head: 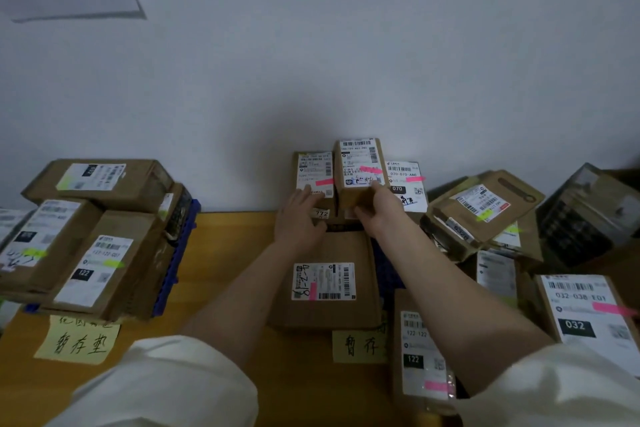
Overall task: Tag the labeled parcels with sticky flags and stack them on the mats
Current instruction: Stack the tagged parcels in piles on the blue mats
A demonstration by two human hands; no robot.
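Parcels stand in a row by the wall, past both hands. The right hand holds the tall box by its near end. The left hand lies flat on the box beside it. Best to set the tall box down slowly, snug against its neighbours, pink flag showing.

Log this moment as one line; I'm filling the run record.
stage: stacking | right hand: grips upright pink-flagged parcel | left hand: rests on neighbouring parcel | place: centre stack by wall
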